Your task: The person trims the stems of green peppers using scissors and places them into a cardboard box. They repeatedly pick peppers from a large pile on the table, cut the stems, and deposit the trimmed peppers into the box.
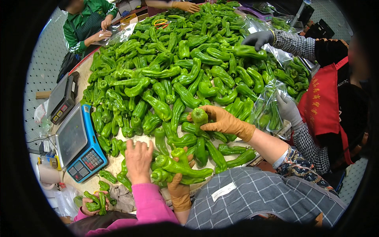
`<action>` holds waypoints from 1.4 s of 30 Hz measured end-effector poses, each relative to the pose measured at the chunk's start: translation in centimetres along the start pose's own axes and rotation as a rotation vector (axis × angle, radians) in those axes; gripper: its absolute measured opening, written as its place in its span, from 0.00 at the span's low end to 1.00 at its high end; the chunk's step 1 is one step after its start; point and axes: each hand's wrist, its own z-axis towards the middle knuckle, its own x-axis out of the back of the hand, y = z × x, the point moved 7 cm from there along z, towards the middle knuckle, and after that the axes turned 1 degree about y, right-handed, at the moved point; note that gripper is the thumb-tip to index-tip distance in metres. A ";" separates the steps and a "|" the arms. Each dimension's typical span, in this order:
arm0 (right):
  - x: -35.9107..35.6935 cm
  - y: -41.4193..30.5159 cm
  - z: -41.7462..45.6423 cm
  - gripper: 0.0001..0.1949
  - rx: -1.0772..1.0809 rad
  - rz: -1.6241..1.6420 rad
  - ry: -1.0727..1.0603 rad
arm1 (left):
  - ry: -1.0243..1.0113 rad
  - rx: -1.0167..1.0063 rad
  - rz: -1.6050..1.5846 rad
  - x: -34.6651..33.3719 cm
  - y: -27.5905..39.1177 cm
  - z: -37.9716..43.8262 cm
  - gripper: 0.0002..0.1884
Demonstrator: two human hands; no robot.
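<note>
My left hand (180,192), in an orange rubber glove, holds several long green peppers (183,167) in a bunch just above the near table edge. Its fingers show behind the bunch, with the thumb in front. My right hand (228,121), gloved the same way, grips one green pepper (200,116) between thumb and fingers, its stem end facing up. Under and around that hand lie loose peppers (201,152). A large heap of green peppers (183,77) spreads across the light tabletop (145,139) beyond both hands.
At left stand a blue digital scale (86,164) and a dark scale (62,97). A neighbour's bare hand (137,158) reaches in close to my left hand. At right, a grey-gloved hand (285,108) holds a clear bag (269,109) of peppers. Orange-and-yellow-handled scissors (160,23) lie on the far heap.
</note>
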 end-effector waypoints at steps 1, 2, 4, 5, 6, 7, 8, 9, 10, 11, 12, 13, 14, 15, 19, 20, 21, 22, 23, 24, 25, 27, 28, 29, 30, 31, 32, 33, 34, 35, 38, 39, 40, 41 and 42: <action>-0.2 -0.4 -0.1 0.27 0.011 0.029 0.000 | -0.004 0.005 -0.010 0.0 -0.1 0.0 0.32; -0.4 -0.7 -0.1 0.27 0.022 0.059 0.001 | -0.009 0.010 -0.019 0.1 -0.2 0.1 0.33; -0.5 -1.1 -0.3 0.27 0.048 0.090 -0.009 | -0.023 0.016 -0.027 -0.1 -0.3 0.2 0.33; -0.5 -1.2 -0.4 0.27 0.044 0.102 -0.017 | -0.018 0.022 -0.032 -0.4 -0.3 0.2 0.33; -0.5 -1.4 -0.4 0.28 0.041 0.114 -0.027 | -0.012 0.027 -0.035 -0.7 -0.3 0.2 0.33; -0.6 -1.5 -0.5 0.28 0.038 0.126 -0.036 | -0.007 0.032 -0.039 -1.0 -0.3 0.2 0.32; -0.7 -1.4 -0.5 0.29 0.026 0.144 -0.045 | 0.013 0.038 -0.058 -1.2 -0.3 0.2 0.32; -0.7 -1.5 -0.6 0.30 0.038 0.144 -0.052 | 0.019 0.042 -0.063 -1.3 -0.4 0.2 0.32; -0.7 -1.6 -0.6 0.30 0.049 0.144 -0.061 | 0.024 0.045 -0.068 -1.3 -0.4 0.2 0.32; -0.7 -1.7 -0.6 0.31 0.060 0.145 -0.072 | 0.030 0.047 -0.073 -1.3 -0.3 0.2 0.32; -0.9 -1.6 -0.6 0.31 0.051 0.158 -0.071 | 0.030 0.040 -0.070 -0.9 -0.3 0.1 0.32; -1.0 -1.6 -0.6 0.31 0.042 0.171 -0.072 | 0.034 0.033 -0.068 -0.8 -0.2 0.0 0.32; -1.3 -1.6 -0.5 0.32 0.032 0.186 -0.076 | 0.039 0.024 -0.065 -0.6 0.0 -0.2 0.32; -0.9 -1.8 -0.9 0.33 0.017 0.190 -0.056 | 0.032 0.034 -0.076 -0.9 -0.2 -0.1 0.32; -0.6 -2.4 -2.3 0.35 -0.049 0.260 -0.014 | 0.030 0.045 -0.063 -2.1 -0.5 0.3 0.32; -0.7 -2.5 -2.7 0.35 -0.065 0.288 -0.007 | 0.031 0.046 -0.054 -2.6 -0.6 0.4 0.32; -0.7 -2.0 -3.2 0.35 -0.093 0.296 0.034 | 0.027 0.047 -0.046 -3.1 -0.7 0.5 0.31; -0.7 -1.2 -3.8 0.34 -0.121 0.304 0.079 | 0.008 0.060 -0.084 -4.2 -0.9 0.8 0.30; -1.7 -0.4 -3.8 0.34 -0.148 0.322 0.108 | 0.064 0.054 0.004 -3.9 -1.0 0.7 0.30; -3.0 0.5 -3.9 0.33 -0.198 0.305 0.149 | 0.118 0.050 0.092 -3.7 -1.2 0.5 0.30; -4.7 0.7 -4.7 0.39 -0.280 0.242 0.081 | 0.172 0.045 0.180 -3.5 -1.4 0.3 0.30; -5.4 0.8 -6.3 0.48 -0.032 -0.237 0.199 | 0.345 0.063 0.262 -1.9 -3.5 -0.1 0.30; -5.4 1.0 -7.0 0.51 -0.028 -0.206 0.206 | 0.376 0.130 0.188 -1.5 -4.2 -0.4 0.32; -5.5 0.8 -7.7 0.54 -0.024 -0.174 0.210 | 0.363 0.146 0.193 -1.9 -4.7 -0.4 0.33; -5.8 0.8 -8.4 0.58 -0.019 -0.132 0.206 | 0.360 0.156 0.205 -2.6 -4.9 -0.5 0.34; -6.0 0.9 -9.1 0.58 -0.033 -0.067 0.242 | 0.359 0.166 0.217 -3.2 -4.9 -0.6 0.36; -6.2 1.0 -9.9 0.58 -0.048 -0.002 0.276 | 0.297 0.170 0.256 -4.1 -4.8 -0.7 0.39; -6.0 0.9 -10.6 0.58 -0.048 0.059 0.311 | 0.219 0.125 0.283 -5.1 -4.5 -0.5 0.41; -5.6 1.4 -11.4 0.57 -0.020 0.000 0.349 | 0.143 0.079 0.309 -6.1 -4.2 -0.4 0.43; -5.6 1.4 -12.2 0.56 -0.006 0.033 0.374 | 0.067 0.033 0.332 -7.0 -3.9 -0.5 0.45; -6.1 0.9 -13.9 0.51 0.038 0.185 0.416 | -0.006 0.019 0.387 -8.2 -4.1 -1.5 0.49; -5.8 1.1 -14.3 0.51 0.055 0.201 0.412 | -0.028 0.021 0.391 -8.2 -4.8 -1.5 0.49; -5.3 1.2 -14.7 0.51 0.071 0.216 0.410 | -0.040 0.020 0.414 -8.2 -5.4 -1.5 0.49; -4.8 1.4 -15.1 0.51 0.088 0.231 0.408 | -0.050 0.054 0.392 -8.7 -6.1 -1.6 0.49; -4.0 1.6 -16.0 0.49 0.140 0.243 0.428 | -0.069 0.107 0.370 -9.4 -7.2 -1.8 0.49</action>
